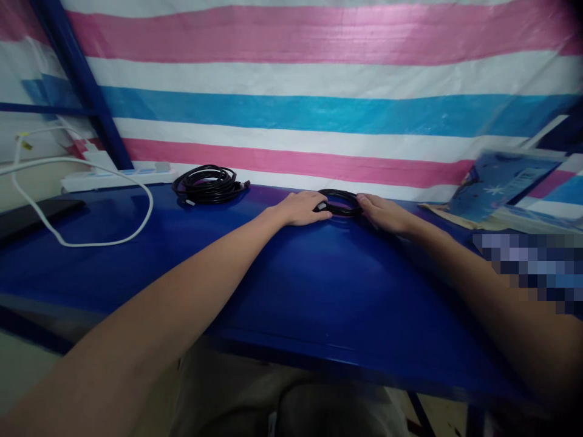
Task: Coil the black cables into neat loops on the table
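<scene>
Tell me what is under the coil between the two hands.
The table shows around the coil; the patch directly beneath is covered, so anything else there cannot be seen.

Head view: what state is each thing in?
Black cable ring, middle: coiled.
Black cable bundle, left: coiled.
Thin white cable: uncoiled, loosely looped.
White boxy adapter: apparently plugged into white power strip.
Flat black slab: lying flat.
Blue patterned packet: tilted.
Left hand: touching the ring's left side.
Right hand: touching its right side.

I record a makeshift workspace, premises type otherwise undetermined. Evidence: glossy blue desk (337, 297) before me, striped sheeting (319, 79) across the far side, blue post (86, 85) and power strip (160, 176) far left.
</scene>
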Available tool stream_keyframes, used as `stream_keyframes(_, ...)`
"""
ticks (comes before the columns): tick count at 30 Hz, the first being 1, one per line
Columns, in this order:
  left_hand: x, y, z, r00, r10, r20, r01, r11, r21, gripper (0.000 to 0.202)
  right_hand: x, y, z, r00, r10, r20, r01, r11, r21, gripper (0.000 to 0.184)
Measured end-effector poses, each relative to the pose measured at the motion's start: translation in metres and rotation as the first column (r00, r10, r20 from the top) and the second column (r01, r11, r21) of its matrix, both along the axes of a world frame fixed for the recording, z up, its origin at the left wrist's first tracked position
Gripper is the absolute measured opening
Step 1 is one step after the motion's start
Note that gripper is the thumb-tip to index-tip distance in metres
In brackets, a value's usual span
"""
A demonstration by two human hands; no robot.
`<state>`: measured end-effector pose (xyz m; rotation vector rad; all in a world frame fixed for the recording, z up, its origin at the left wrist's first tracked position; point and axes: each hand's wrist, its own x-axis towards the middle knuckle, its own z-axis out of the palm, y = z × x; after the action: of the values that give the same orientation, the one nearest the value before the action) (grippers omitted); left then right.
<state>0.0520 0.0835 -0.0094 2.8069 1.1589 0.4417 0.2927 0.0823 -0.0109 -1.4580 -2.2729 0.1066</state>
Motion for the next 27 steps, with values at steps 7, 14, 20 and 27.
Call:
stream_keyframes(7,-0.001,-0.001,0.004,1.0,0.019,-0.014,-0.019,1.0,-0.016,0.055,-0.003,-0.006,0.007,0.996,-0.055,0.071,0.066,0.984,-0.164,0.05)
stream_keyframes(14,-0.001,0.0,0.002,0.999,0.017,-0.034,-0.019,0.999,-0.05,0.067,-0.001,-0.004,0.004,0.996,-0.032,0.081,0.043,0.988,-0.147,0.048)
stream_keyframes(20,0.001,0.0,0.0,0.998,0.034,-0.043,-0.037,0.996,-0.077,0.076,0.0,0.003,0.001,0.995,-0.027,0.096,0.034,0.996,-0.077,0.056)
stream_keyframes(27,0.001,0.002,-0.001,0.999,0.035,-0.024,-0.036,0.997,-0.064,0.077,0.008,0.015,-0.007,0.996,-0.043,0.079,0.043,0.999,0.008,0.065)
